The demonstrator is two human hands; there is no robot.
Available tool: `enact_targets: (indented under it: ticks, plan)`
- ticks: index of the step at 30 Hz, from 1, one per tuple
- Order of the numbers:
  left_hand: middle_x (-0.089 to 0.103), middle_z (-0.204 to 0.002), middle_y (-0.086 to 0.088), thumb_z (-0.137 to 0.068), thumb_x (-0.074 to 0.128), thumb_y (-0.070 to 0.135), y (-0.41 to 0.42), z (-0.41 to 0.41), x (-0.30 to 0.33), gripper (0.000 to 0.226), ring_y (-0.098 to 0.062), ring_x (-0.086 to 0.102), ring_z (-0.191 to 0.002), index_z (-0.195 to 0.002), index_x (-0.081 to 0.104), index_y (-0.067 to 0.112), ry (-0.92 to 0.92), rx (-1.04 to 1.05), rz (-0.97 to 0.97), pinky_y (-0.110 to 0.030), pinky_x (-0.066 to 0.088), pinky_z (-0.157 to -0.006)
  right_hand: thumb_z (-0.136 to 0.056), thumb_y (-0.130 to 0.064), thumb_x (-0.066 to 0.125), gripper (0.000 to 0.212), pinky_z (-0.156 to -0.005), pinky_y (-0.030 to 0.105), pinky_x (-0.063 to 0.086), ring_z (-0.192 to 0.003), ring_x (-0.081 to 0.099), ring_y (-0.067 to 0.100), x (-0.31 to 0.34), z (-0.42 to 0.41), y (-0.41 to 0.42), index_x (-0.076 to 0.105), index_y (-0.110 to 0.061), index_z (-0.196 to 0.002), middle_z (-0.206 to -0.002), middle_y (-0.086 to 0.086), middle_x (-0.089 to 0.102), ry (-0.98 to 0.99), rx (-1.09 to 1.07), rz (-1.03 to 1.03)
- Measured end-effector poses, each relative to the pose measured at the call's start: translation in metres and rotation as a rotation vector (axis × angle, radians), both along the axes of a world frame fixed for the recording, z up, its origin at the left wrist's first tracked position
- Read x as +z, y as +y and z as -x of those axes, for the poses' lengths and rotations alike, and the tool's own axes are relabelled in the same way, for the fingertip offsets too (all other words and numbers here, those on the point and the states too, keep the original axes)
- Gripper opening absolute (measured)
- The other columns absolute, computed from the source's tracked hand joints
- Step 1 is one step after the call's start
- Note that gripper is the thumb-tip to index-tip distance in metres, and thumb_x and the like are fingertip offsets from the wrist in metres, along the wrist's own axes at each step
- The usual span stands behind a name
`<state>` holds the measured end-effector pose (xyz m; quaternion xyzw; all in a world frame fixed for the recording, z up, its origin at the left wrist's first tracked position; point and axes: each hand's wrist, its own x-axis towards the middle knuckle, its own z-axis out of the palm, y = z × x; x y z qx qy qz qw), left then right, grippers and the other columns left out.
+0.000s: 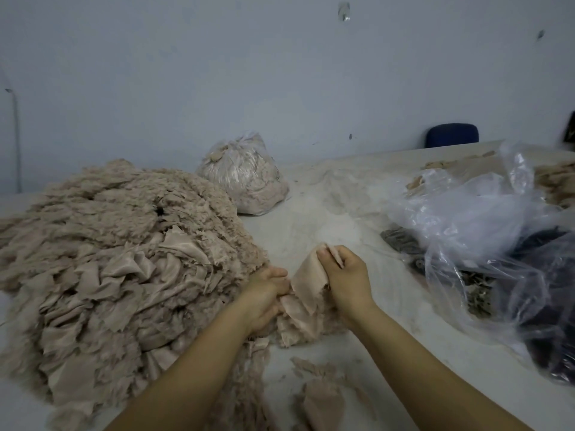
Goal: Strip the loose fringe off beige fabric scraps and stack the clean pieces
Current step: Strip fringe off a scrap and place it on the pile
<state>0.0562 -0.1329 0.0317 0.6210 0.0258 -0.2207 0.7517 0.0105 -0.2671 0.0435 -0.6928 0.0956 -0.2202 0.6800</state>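
Observation:
A beige fabric scrap (306, 283) hangs between my two hands just above the white table (326, 219). My right hand (347, 275) pinches its upper edge between thumb and fingers. My left hand (267, 293) grips its lower left part, fingers curled in the cloth. Fuzzy fringe shows along the scrap's lower right edge. A few more beige pieces (298, 325) lie bunched under the scrap. A huge heap of frayed beige scraps (118, 262) fills the left of the table, touching my left hand.
A tied clear bag of beige scraps (245, 175) stands at the back. A crumpled clear plastic bag (485, 225) with dark fabric lies at the right. Loose scraps and fringe (323, 396) lie near the front edge. A blue chair back (451, 135) is behind the table.

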Motion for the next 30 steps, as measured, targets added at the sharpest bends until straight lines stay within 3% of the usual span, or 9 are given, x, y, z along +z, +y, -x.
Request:
enact_targets:
  ticks: [3, 8, 13, 16, 19, 23, 26, 30]
  plan:
    - [0.057, -0.097, -0.013, -0.089, 0.046, -0.015, 0.004, 0.002, -0.004, 0.029, -0.019, 0.058, -0.077, -0.107, 0.050, 0.007, -0.032, 0.103, -0.032, -0.022, 0.054, -0.051, -0.095, -0.018, 0.057, 0.039, -0.044, 0.018, 0.027, -0.050, 0.030, 0.007, 0.009, -0.005, -0.005, 0.037, -0.015, -0.062, -0.056, -0.005, 0.033, -0.045, -0.082, -0.044]
    - [0.063, -0.088, -0.022, -0.089, 0.052, -0.011, 0.013, 0.000, -0.004, 0.019, -0.028, 0.065, -0.074, -0.101, 0.048, 0.004, 0.078, 0.100, 0.198, -0.033, 0.059, -0.056, -0.096, -0.020, 0.055, 0.033, -0.050, 0.028, 0.035, -0.055, 0.035, 0.016, 0.012, -0.011, -0.013, 0.040, -0.011, -0.068, -0.060, 0.002, 0.035, 0.014, -0.076, 0.013]
    - [0.063, -0.089, -0.014, -0.086, 0.059, -0.008, 0.004, -0.003, -0.003, 0.032, -0.020, 0.063, -0.071, -0.112, 0.049, 0.006, -0.003, 0.043, -0.001, -0.030, 0.056, -0.057, -0.097, -0.021, 0.054, 0.033, -0.045, 0.025, 0.044, -0.056, 0.040, 0.017, 0.022, -0.020, 0.003, 0.040, -0.009, -0.069, -0.063, 0.004, 0.038, 0.022, -0.013, -0.014]
    - [0.061, -0.084, -0.012, -0.091, 0.053, -0.005, 0.002, -0.008, -0.005, 0.022, -0.020, 0.059, -0.070, -0.111, 0.051, 0.002, -0.027, 0.151, -0.008, -0.033, 0.054, -0.063, -0.097, -0.019, 0.054, 0.029, -0.051, 0.026, 0.049, -0.061, 0.044, 0.019, 0.033, -0.025, 0.014, 0.045, -0.008, -0.072, -0.070, 0.009, 0.041, -0.029, 0.020, -0.100]
    - [0.060, -0.084, -0.013, -0.093, 0.050, -0.002, 0.007, -0.012, -0.009, 0.009, -0.022, 0.056, -0.067, -0.098, 0.055, 0.004, -0.029, 0.295, -0.020, -0.034, 0.049, -0.062, -0.098, -0.018, 0.053, 0.037, -0.053, 0.026, 0.047, -0.062, 0.041, 0.016, 0.029, -0.026, 0.011, 0.036, -0.012, -0.066, -0.068, 0.006, 0.038, -0.039, 0.003, -0.127]
    - [0.056, -0.073, -0.009, -0.093, 0.052, -0.001, 0.012, -0.011, -0.017, 0.012, -0.016, 0.053, -0.062, -0.084, 0.052, 0.007, -0.056, 0.326, -0.037, -0.025, 0.050, -0.053, -0.097, -0.019, 0.053, 0.039, -0.051, 0.021, 0.034, -0.059, 0.035, 0.018, -0.014, -0.013, -0.009, 0.031, -0.013, -0.065, -0.062, 0.004, 0.032, 0.079, -0.102, 0.063]
    - [0.058, -0.077, -0.008, -0.089, 0.057, -0.005, 0.011, -0.006, -0.022, 0.012, -0.016, 0.055, -0.067, -0.084, 0.055, 0.007, -0.094, 0.258, -0.069, -0.024, 0.051, -0.061, -0.097, -0.022, 0.051, 0.032, -0.054, 0.023, 0.032, -0.067, 0.045, 0.021, -0.043, -0.001, -0.024, 0.041, -0.014, -0.068, -0.071, 0.006, 0.048, 0.228, -0.167, 0.327]
    - [0.060, -0.077, -0.004, -0.084, 0.060, -0.010, 0.006, -0.002, -0.023, 0.022, -0.014, 0.056, -0.071, -0.079, 0.058, 0.011, -0.282, 0.254, -0.203, -0.016, 0.049, -0.062, -0.096, -0.020, 0.053, 0.032, -0.055, 0.009, 0.033, -0.067, 0.047, 0.013, -0.037, 0.005, -0.030, 0.044, -0.026, -0.065, -0.078, 0.000, 0.051, 0.171, -0.214, 0.463]
